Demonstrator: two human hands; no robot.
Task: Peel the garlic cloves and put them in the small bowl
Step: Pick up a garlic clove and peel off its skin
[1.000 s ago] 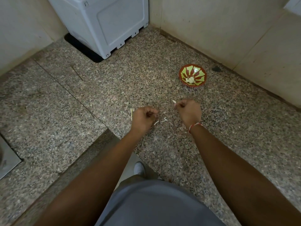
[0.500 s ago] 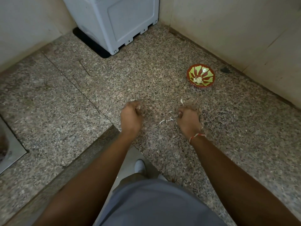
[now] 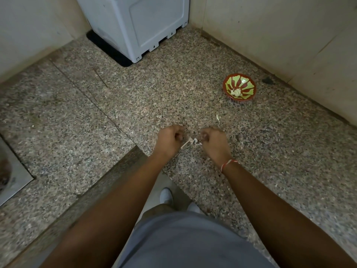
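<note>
A small red bowl with a green pattern point(image 3: 239, 89) stands on the granite counter at the right, with pale peeled garlic point(image 3: 236, 92) at its bottom. My left hand point(image 3: 170, 139) and my right hand point(image 3: 212, 141) hover close together over the counter, both with fingers curled inward. I see no clove in either hand, and the insides of the fists are hidden. A few thin white peel scraps point(image 3: 191, 142) lie on the counter between the two hands. One more scrap point(image 3: 217, 117) lies just beyond my right hand.
A grey-white plastic appliance point(image 3: 135, 26) stands at the back in the corner on a dark mat. Tiled walls close off the back and the right. A steel sink edge point(image 3: 13, 178) shows at the far left. The counter's front edge runs below my forearms.
My hands were close, moved apart half a second ago, and have come together again around the peel scraps. The view shifted slightly; the bowl has not moved.
</note>
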